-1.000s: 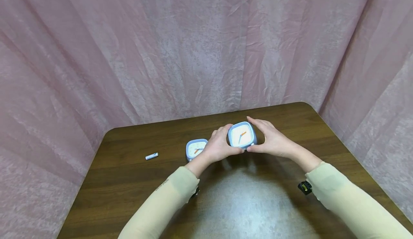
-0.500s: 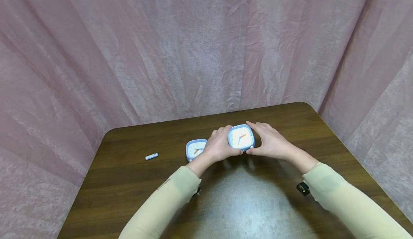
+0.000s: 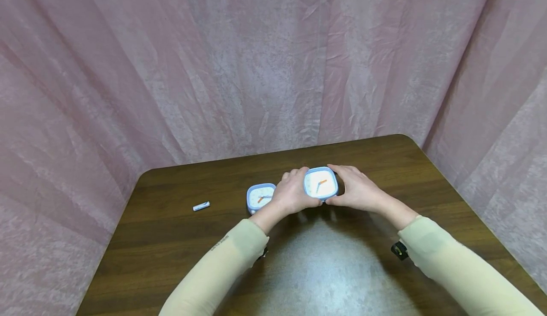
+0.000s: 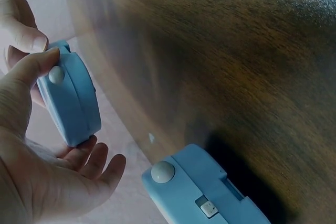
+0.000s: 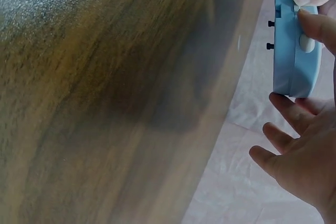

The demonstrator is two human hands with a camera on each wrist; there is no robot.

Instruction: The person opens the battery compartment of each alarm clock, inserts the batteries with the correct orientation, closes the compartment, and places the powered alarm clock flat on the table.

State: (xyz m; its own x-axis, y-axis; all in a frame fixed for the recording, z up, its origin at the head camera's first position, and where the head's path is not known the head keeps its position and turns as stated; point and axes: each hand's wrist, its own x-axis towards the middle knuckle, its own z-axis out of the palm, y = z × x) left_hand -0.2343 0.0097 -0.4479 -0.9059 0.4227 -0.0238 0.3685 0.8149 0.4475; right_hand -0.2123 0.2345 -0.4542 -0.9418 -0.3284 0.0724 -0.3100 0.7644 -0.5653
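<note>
The left hand (image 3: pixel 292 193) and right hand (image 3: pixel 356 190) grip one clock (image 3: pixel 320 183) between them, each with thumb and fingers parted as wide as the clock's side, thumbs at its lower edge, nearly meeting, and forefingers at the top. In both wrist views the remaining fingers are spread and loosely bent, off the clock. It is held above the desk, its white dial with orange and blue hands tipped up towards the head camera; the right wrist view shows two black pegs on its back. Just beside the left hand, on the desk (image 3: pixel 171 254), sits a second clock (image 3: pixel 257 195) in the same pale blue; that hand covers its right edge from the head camera, while the left wrist view shows a round pale knob and a small white switch on it. Farther left, well apart from both clocks, lies a battery (image 3: pixel 201 206). A dark device (image 3: pixel 400 250) shows under the right sleeve (image 3: pixel 466 268). Behind the desk hangs a pink curtain (image 3: pixel 256 69).
</note>
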